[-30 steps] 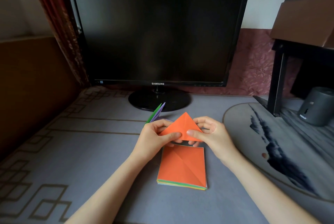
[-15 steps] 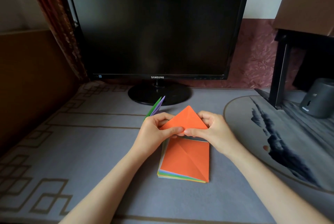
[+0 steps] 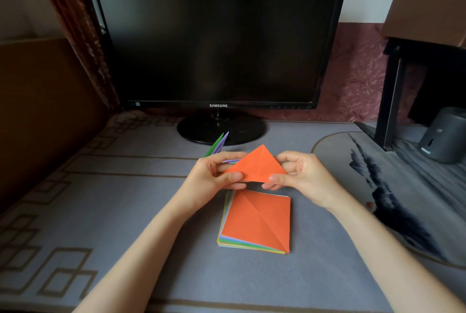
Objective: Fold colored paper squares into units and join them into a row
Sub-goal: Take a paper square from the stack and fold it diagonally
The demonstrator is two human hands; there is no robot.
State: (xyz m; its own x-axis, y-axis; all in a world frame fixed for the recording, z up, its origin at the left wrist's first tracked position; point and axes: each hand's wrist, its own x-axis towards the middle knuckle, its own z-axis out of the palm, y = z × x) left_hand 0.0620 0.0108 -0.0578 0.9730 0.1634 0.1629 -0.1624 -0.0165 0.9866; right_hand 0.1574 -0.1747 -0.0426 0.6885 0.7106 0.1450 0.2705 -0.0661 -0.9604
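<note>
An orange paper folded into a triangle hangs above the table, its point facing away from me. My left hand pinches its lower left corner and my right hand pinches its lower right corner. Below them lies a stack of colored paper squares, with a creased orange sheet on top. Behind my left hand stick up folded green and purple units, partly hidden by the fingers.
A black monitor on a round stand fills the back of the grey patterned table mat. At the right stand a dark shelf leg and a grey cylinder. A wooden panel borders the left.
My thumbs have slid apart along the triangle's bottom edge toward its corners. The view has tilted down slightly. The stack has not moved.
</note>
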